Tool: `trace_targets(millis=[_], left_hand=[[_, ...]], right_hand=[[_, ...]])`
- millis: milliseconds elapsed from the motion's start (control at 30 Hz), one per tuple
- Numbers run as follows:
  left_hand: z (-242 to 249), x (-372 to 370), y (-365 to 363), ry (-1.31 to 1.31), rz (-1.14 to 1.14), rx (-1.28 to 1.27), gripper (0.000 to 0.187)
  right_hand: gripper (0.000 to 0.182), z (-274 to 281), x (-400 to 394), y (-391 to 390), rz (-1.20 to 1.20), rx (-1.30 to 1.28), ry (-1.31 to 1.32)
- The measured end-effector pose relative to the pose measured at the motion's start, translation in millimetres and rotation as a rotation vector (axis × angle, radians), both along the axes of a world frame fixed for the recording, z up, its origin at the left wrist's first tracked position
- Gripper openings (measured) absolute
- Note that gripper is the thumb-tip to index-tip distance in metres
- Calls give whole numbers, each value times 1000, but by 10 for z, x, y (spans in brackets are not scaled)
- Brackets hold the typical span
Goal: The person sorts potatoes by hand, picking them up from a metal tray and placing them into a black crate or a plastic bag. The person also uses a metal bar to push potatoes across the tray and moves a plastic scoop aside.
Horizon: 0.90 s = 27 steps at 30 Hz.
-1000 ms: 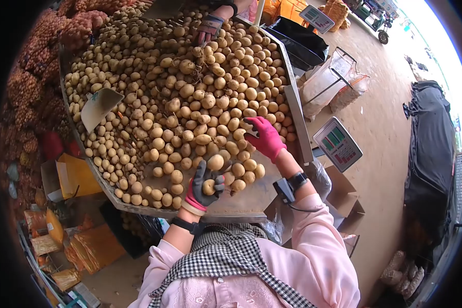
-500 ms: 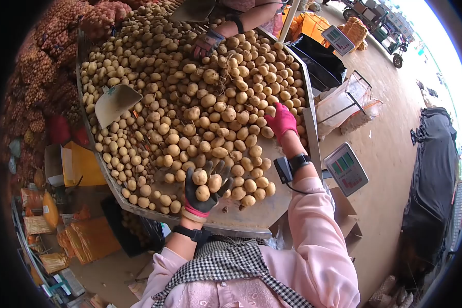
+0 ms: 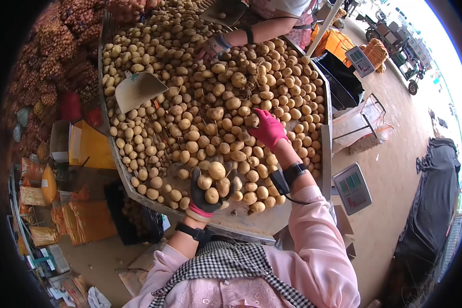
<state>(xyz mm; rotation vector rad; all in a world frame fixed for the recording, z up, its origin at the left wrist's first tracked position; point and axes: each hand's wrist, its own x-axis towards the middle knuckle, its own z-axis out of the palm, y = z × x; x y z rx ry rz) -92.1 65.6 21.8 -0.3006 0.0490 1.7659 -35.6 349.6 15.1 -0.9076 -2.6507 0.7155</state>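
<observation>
My left hand [image 3: 205, 197], in a dark glove with a pink cuff, is cupped palm up at the near edge of a heaped sorting table. Several potatoes [image 3: 216, 170] rest in its palm and curled fingers. My right hand [image 3: 268, 128], in a bright pink glove, reaches over the middle of the heap, its fingers closed around a potato [image 3: 251, 120]. Loose potatoes of mixed sizes [image 3: 192, 135] surround both hands. The table's metal surface [image 3: 241, 222] shows at the near side.
Another person's gloved hand [image 3: 214, 47] reaches into the potatoes at the far side. A scoop [image 3: 138, 92] lies on the heap at left. Digital scales [image 3: 352, 188] stand right of the table. Full mesh sacks [image 3: 61, 61] are stacked at left; a black crate [image 3: 131, 213] sits below.
My right hand has moved inward from the right side of the heap and closed on a potato. The left hand holds one more potato. The whole view has shifted slightly.
</observation>
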Motion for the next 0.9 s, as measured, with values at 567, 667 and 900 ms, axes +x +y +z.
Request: trace_targets(millis=[567,667,900], left_hand=[[-231,-309,-693,-130,264,-29,72],[-198,-369,-788,-178,322,-17,74],[-258,-577,-1176,-100,341,57,71]], right_hand=[[59,156,-1494,460,-182,263,-135],[62,270,-1678,510,-237,203,-271],[60,135,-1737,615,-132,233,228]])
